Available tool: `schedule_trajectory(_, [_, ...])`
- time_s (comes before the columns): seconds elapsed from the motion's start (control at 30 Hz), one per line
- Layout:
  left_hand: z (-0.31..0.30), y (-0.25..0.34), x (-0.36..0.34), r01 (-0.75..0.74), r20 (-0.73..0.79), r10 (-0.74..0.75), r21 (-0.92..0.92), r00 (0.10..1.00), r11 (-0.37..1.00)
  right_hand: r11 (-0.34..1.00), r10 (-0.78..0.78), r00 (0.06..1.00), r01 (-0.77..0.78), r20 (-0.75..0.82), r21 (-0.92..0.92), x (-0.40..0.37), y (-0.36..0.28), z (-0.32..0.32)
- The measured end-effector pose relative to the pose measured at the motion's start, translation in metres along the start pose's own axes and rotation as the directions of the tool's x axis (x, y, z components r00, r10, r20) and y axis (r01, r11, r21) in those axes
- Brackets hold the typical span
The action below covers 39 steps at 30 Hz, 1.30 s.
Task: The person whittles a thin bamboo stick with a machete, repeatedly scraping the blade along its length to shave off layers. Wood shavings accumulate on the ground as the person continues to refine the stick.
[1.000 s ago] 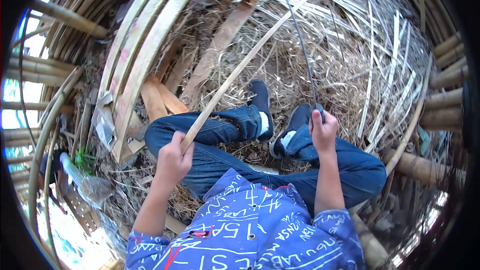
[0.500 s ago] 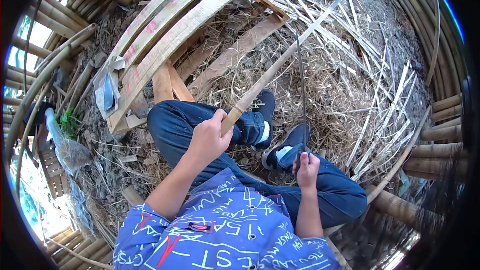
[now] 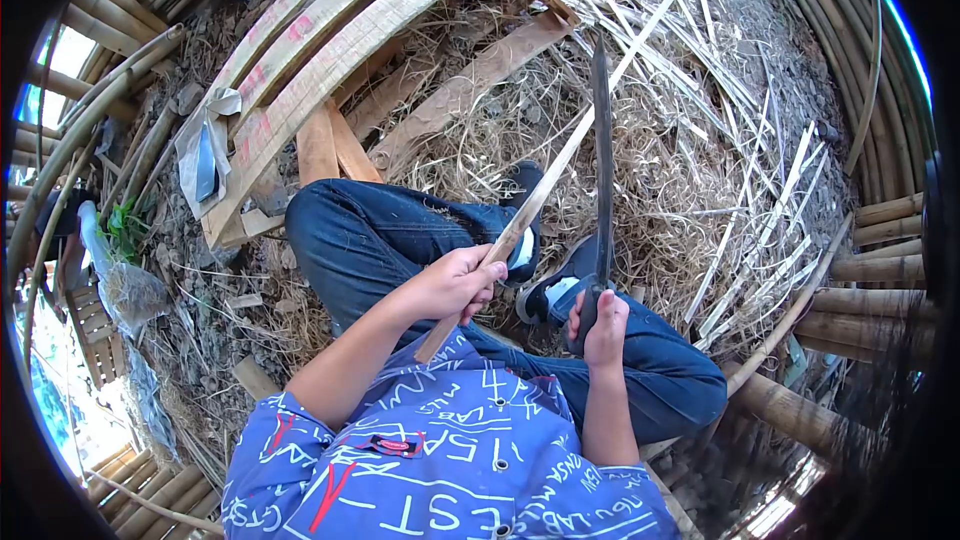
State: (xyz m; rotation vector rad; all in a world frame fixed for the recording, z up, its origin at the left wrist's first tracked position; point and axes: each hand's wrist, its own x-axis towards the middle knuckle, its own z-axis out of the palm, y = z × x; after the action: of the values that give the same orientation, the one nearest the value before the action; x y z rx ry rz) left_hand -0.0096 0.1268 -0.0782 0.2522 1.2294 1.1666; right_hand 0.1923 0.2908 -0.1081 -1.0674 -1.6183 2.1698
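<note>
A long bamboo strip (image 3: 545, 190) slants from my shirt front up over the shavings, and my left hand (image 3: 458, 287) is closed around it near its lower end. A short stub of the strip sticks out below that hand, over my lap. My right hand (image 3: 603, 328) grips the dark handle of a machete (image 3: 602, 170) above my right knee. Its blade points away from me, broad side in view. In this view the upper blade overlaps the strip. My crossed legs in jeans (image 3: 350, 240) lie beneath both hands.
A slatted wooden pallet (image 3: 345, 65) lies at the upper left, with a phone-like flat object (image 3: 207, 162) in a plastic wrapper on its corner. Curly shavings (image 3: 670, 190) and thin split strips (image 3: 735, 90) cover the ground. Bamboo poles (image 3: 870, 270) line the right side.
The bamboo strip has slid back towards me and turned, so its lower end now shows below my left hand. The machete has rotated from edge-on to show its broad side.
</note>
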Motion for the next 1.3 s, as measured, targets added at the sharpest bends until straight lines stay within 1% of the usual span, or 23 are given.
schedule_trajectory(0.17, [-0.007,-0.016,0.008,0.050,0.004,-0.050,0.024,0.999,0.998,1.000,0.001,1.000,-0.001,0.001,-0.025,-0.001,0.000,-0.001])
schedule_trajectory(0.33, [-0.014,-0.018,-0.002,0.139,0.029,-0.137,-0.060,0.990,0.989,0.998,0.065,0.998,-0.065,0.007,-0.010,-0.001,0.002,0.003])
schedule_trajectory(0.4, [-0.021,-0.025,-0.009,0.153,0.010,-0.152,-0.037,0.988,0.988,0.997,0.079,0.997,-0.079,0.011,-0.008,-0.002,0.004,0.004])
schedule_trajectory(0.47, [-0.022,-0.027,-0.017,0.247,-0.226,-0.198,0.216,0.954,0.944,0.996,0.091,0.996,-0.091,0.014,-0.003,-0.001,0.006,0.006])
schedule_trajectory(0.5, [-0.019,-0.032,-0.022,0.236,-0.357,-0.115,0.316,0.927,0.919,0.996,0.077,0.997,-0.077,0.017,-0.046,0.000,0.006,0.007])
schedule_trajectory(0.53, [-0.021,-0.038,-0.025,0.241,-0.356,-0.120,0.316,0.927,0.918,0.994,0.064,0.998,-0.062,0.021,-0.089,0.000,0.007,0.007])
schedule_trajectory(0.57, [-0.026,-0.047,-0.026,0.175,-0.402,0.078,0.555,0.912,0.813,0.994,0.068,0.998,-0.066,0.020,-0.087,0.001,0.007,0.008])
schedule_trajectory(0.6, [-0.026,-0.045,-0.028,0.131,-0.389,0.279,0.756,0.878,0.641,0.994,0.068,0.997,-0.066,0.022,-0.092,0.002,0.008,0.008])
schedule_trajectory(0.63, [-0.023,-0.041,-0.029,0.209,-0.464,0.223,0.710,0.857,0.673,0.993,0.067,0.997,-0.065,0.026,-0.097,0.003,0.008,0.009])
schedule_trajectory(0.67, [-0.020,-0.036,-0.029,0.211,-0.465,0.222,0.709,0.857,0.673,0.993,0.068,0.997,-0.066,0.027,-0.097,0.003,0.008,0.009])
schedule_trajectory(0.73, [-0.017,-0.030,-0.028,0.317,-0.504,0.161,0.729,0.849,0.607,0.991,0.099,0.995,-0.096,0.030,-0.095,0.003,0.007,0.011])
schedule_trajectory(0.93, [-0.011,-0.029,-0.025,0.303,-0.470,0.172,0.766,0.866,0.567,0.982,0.091,0.993,-0.076,0.077,-0.174,0.002,0.011,0.018])
schedule_trajectory(0.97, [-0.011,-0.031,-0.025,0.303,-0.467,0.171,0.768,0.867,0.565,0.984,0.129,0.989,-0.118,0.072,-0.135,0.001,0.011,0.020])
schedule_trajectory(1.0, [-0.011,-0.033,-0.024,0.277,-0.454,0.191,0.771,0.870,0.573,0.984,0.129,0.989,-0.119,0.069,-0.132,0.001,0.013,0.022])
schedule_trajectory(1.07, [-0.010,-0.033,-0.026,0.253,-0.441,0.209,0.776,0.873,0.578,0.958,0.118,0.986,-0.082,0.118,-0.276,0.002,0.020,0.025])
schedule_trajectory(1.1, [-0.008,-0.030,-0.028,0.220,-0.399,0.178,0.766,0.900,0.604,0.946,0.097,0.988,-0.053,0.123,-0.319,0.003,0.020,0.027])
schedule_trajectory(1.13, [-0.007,-0.028,-0.029,0.188,-0.354,0.148,0.754,0.923,0.630,0.947,0.097,0.988,-0.054,0.122,-0.317,0.005,0.020,0.029])
schedule_trajectory(1.2, [-0.006,-0.035,-0.029,0.161,-0.331,0.171,0.771,0.928,0.616,0.827,0.006,0.987,0.085,0.159,-0.556,0.009,0.018,0.032])
schedule_trajectory(1.23, [-0.004,-0.032,-0.031,0.140,-0.309,0.143,0.734,0.940,0.664,0.772,0.017,0.989,0.080,0.146,-0.630,0.009,0.011,0.035])
schedule_trajectory(1.27, [-0.002,-0.031,-0.032,0.122,-0.286,0.116,0.694,0.951,0.710,0.774,0.018,0.989,0.077,0.144,-0.629,0.011,0.008,0.036])
schedule_trajectory(1.3, [-0.002,-0.033,-0.034,0.101,-0.283,0.152,0.711,0.947,0.695,0.709,-0.007,0.987,0.118,0.161,-0.696,0.012,0.006,0.034])
